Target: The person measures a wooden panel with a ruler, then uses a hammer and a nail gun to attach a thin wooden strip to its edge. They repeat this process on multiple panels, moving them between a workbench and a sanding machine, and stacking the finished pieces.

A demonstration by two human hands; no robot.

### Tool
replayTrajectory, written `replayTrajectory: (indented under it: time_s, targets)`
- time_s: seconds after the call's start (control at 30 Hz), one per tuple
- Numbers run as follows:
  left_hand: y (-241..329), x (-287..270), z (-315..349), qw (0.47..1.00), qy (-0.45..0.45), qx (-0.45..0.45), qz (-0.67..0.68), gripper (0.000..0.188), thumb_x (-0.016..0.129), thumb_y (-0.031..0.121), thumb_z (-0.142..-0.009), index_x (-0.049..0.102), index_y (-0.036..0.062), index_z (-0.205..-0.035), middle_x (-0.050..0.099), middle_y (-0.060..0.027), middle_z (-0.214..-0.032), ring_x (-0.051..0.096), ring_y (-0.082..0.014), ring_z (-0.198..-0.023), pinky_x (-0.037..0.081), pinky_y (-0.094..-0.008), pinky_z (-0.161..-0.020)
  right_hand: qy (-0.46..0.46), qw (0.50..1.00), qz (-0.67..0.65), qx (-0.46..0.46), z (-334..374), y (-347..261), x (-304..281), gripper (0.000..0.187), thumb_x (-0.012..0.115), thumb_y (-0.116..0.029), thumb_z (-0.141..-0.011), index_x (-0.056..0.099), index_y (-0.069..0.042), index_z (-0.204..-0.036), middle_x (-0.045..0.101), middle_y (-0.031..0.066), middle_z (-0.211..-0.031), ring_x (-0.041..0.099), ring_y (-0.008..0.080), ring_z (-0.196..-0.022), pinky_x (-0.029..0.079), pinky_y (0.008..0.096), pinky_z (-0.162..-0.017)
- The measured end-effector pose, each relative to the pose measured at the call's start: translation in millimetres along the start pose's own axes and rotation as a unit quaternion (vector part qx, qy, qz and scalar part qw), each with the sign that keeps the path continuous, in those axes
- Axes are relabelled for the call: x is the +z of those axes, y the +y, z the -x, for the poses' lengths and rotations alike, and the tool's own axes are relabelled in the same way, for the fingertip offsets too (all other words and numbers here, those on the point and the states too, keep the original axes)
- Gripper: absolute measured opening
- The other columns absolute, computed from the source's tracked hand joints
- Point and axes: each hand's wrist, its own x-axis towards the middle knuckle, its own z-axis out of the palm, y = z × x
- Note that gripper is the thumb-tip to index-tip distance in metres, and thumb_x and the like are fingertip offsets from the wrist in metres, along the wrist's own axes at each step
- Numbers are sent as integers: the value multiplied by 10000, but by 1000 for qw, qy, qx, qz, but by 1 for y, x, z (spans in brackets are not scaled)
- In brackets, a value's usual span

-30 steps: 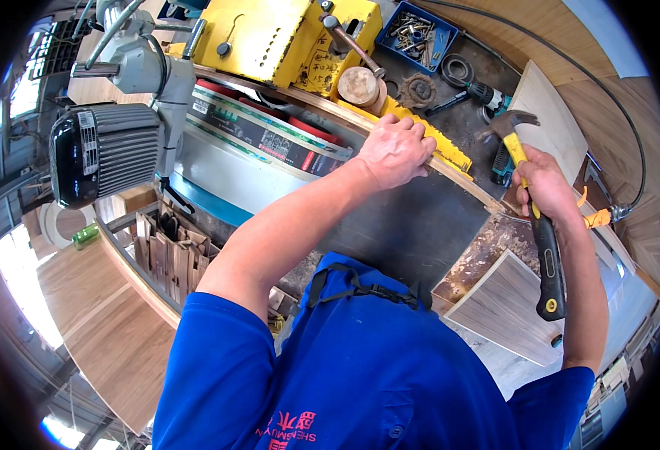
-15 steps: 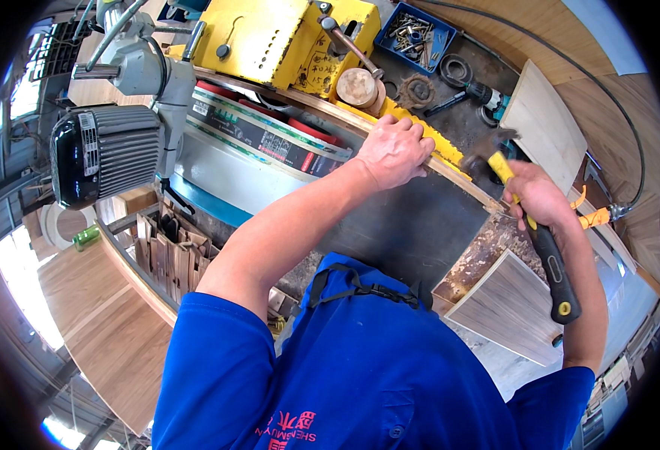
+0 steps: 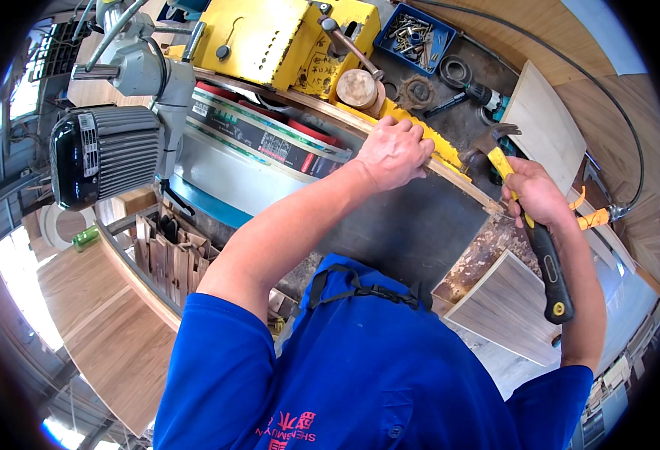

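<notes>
Dark metal bench [image 3: 412, 232] | thin, pale wooden strip [image 3: 461, 184] laid along the near side of the scuffed yellow machine [image 3: 255, 45], gripped by curled left hand [image 3: 394, 152] | yellow-necked claw hammer [image 3: 547, 261] held right of the machine by closed right hand [image 3: 534, 192] | round wooden block [image 3: 358, 88], blue bin [image 3: 405, 58] of metal parts [image 3: 418, 41] placed at its right

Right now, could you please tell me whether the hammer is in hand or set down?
The hammer is in hand: the right hand wraps around its handle, nearer the head.
</notes>
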Motion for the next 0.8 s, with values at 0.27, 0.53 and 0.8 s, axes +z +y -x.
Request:
replayTrajectory:
  time_s: [0.27,0.53,0.8]
  targets:
    - [2,-4,1,1000,0,-4,4,376,793,410,-731,612,121,-889,618,-55,-887,605,-255,-917,438,-413,-810,17,999,-35,-9,3,-21,-8,98,464,-66,-911,500,-15,-836,541,50,-705,523,125,-490,472,314,-448]
    - [2,-5,-1,1000,11,3,0,394,810,399,-704,612,115,-891,619,-64,-873,612,-262,-888,450,-414,-804,-28,933,-349,-85,-52,-59,-26,352,506,-46,-947,519,-10,-1297,613,71,-843,574,74,-563,501,203,-468]
    - [2,-7,-1,1000,-4,3,-16,387,795,413,-723,608,121,-896,612,-56,-882,608,-252,-890,444,-405,-816,-133,879,-444,-113,-134,-94,-34,210,583,-121,-956,558,34,-1095,639,57,-766,654,125,-618,573,223,-526]
